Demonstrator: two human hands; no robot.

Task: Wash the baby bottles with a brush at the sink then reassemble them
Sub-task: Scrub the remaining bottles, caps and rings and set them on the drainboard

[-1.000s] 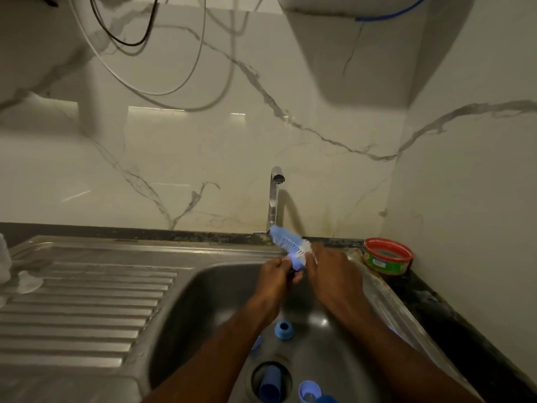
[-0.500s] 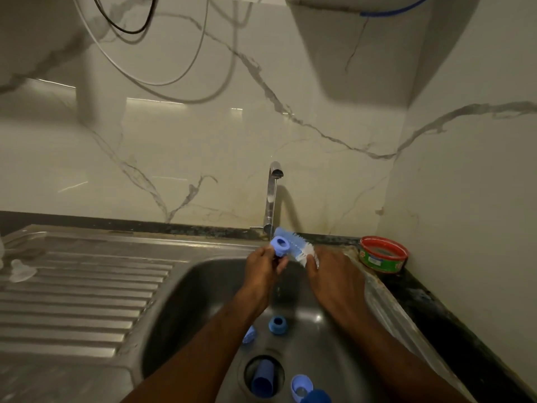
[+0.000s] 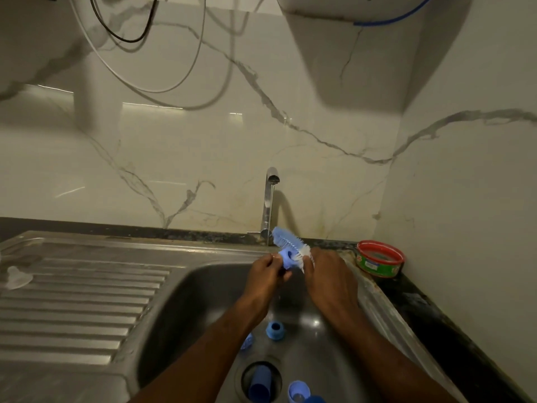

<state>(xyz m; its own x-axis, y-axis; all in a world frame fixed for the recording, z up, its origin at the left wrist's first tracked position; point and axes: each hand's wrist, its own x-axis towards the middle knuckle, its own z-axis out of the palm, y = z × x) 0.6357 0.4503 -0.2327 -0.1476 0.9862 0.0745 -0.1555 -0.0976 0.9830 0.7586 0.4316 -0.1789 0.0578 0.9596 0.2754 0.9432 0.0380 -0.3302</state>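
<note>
Head view, over the sink (image 3: 203,286): left hand (image 3: 266,274) pinches a blue bottle ring (image 3: 286,256) under the tap (image 3: 268,205), and right hand (image 3: 329,279) grips the brush (image 3: 287,242), bristles against the ring. More blue bottle parts (image 3: 274,330) lie near the drain (image 3: 260,381).

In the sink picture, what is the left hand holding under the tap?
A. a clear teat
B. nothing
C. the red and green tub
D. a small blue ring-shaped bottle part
D: the left hand pinches a small blue ring below the tap, while the right hand works the brush against it.
</note>
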